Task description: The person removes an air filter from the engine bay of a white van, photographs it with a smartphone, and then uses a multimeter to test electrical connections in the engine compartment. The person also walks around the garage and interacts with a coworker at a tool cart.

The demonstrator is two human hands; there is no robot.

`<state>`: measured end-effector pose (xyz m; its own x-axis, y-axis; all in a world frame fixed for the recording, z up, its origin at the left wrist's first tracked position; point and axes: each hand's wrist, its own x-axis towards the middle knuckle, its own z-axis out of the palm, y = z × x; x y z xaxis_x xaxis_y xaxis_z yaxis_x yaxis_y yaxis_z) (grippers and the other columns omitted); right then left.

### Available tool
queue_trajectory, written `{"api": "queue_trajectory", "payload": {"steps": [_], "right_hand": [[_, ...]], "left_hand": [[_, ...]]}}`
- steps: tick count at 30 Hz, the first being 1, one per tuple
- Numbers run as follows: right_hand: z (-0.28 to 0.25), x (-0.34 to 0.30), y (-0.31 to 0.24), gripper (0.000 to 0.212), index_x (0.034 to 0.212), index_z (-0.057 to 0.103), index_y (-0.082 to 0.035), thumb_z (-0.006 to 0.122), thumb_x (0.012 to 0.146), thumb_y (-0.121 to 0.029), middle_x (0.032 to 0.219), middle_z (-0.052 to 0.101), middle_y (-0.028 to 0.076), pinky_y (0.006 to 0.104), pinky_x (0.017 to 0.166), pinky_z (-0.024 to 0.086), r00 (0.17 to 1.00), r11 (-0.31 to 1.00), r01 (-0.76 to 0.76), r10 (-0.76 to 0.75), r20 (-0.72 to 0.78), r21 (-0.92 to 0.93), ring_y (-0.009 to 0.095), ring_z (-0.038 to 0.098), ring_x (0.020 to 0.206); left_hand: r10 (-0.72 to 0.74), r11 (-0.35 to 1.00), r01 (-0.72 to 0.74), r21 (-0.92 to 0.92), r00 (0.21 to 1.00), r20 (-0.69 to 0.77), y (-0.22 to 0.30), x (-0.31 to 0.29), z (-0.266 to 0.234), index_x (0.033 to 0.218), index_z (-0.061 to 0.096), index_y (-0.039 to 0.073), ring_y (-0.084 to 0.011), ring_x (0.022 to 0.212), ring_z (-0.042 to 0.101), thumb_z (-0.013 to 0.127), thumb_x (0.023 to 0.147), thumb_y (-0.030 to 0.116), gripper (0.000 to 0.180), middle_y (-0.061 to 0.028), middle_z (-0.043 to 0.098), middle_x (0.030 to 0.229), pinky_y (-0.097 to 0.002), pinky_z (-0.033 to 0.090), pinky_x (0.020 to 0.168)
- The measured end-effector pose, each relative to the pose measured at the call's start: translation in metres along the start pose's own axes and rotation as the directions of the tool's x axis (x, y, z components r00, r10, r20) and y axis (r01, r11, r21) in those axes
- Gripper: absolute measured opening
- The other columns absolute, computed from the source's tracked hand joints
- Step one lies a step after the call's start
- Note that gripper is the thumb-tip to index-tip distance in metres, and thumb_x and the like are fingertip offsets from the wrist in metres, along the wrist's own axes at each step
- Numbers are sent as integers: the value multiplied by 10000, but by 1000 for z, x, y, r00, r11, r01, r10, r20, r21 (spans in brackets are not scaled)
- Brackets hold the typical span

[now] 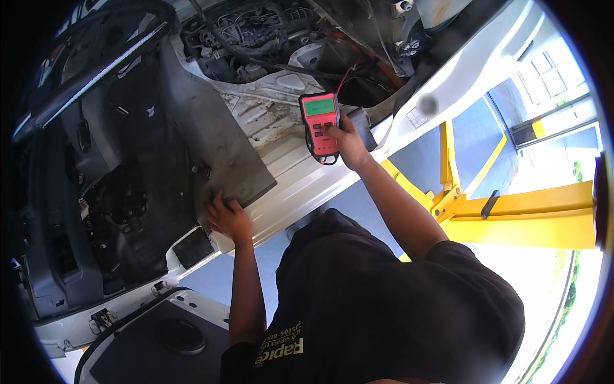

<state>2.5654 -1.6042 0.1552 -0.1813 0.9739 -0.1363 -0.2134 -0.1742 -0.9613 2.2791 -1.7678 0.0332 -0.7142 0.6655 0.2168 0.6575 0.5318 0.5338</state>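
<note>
My right hand (350,144) holds a red handheld battery tester (322,136) with a lit green screen and dark buttons. My thumb lies over its button area. A black cable loops around the tester's lower end, and a red cable (348,75) runs from behind it into the dark recess (364,93) beyond. To the left, my left hand (229,217) rests with fingers bent and apart on the dark floor covering (224,153) near the white door sill (288,185). Nothing shows in that hand.
An exposed engine (256,32) lies at the top. The vehicle's dark dashboard and footwell (121,198) fill the left. A door with a round speaker (182,336) stands open at lower left. Yellow lift arms (524,214) extend on the right above the blue-grey floor (416,150).
</note>
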Motion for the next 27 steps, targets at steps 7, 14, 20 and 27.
{"api": "queue_trajectory", "payload": {"steps": [7,14,20,27], "right_hand": [[1,2,1,463,1320,573,-49,733,908,-187,1111,679,60,303,832,550,999,997,-25,22,-33,-68,150,675,968],[2,3,0,535,1326,553,-34,791,863,-161,1109,680,73,316,850,556,999,987,14,-20,-39,-160,153,673,971],[-1,3,-1,671,1411,456,-17,778,823,-56,1165,666,92,338,946,542,999,983,22,-15,38,-181,194,670,1041],[0,0,-4,673,1407,449,-21,751,806,-6,1169,658,90,336,950,541,997,989,18,-7,75,-148,184,663,1055]], "left_hand": [[6,1000,-6,-6,1000,2,-3,1,2,1378,601,238,-407,1430,400,522,929,321,464,-148,493,1506,-658,278,1137],[2,1000,-2,8,1000,-5,-1,1,2,1373,603,240,-398,1426,412,509,925,326,465,-136,500,1507,-654,284,1135],[11,1000,-10,8,1000,-9,1,1,-1,1368,604,241,-395,1422,417,509,927,322,458,-119,500,1518,-641,287,1137],[15,1000,-15,-3,1000,-3,3,0,-3,1373,601,239,-397,1419,418,513,931,319,458,-129,496,1522,-638,286,1139]]}}
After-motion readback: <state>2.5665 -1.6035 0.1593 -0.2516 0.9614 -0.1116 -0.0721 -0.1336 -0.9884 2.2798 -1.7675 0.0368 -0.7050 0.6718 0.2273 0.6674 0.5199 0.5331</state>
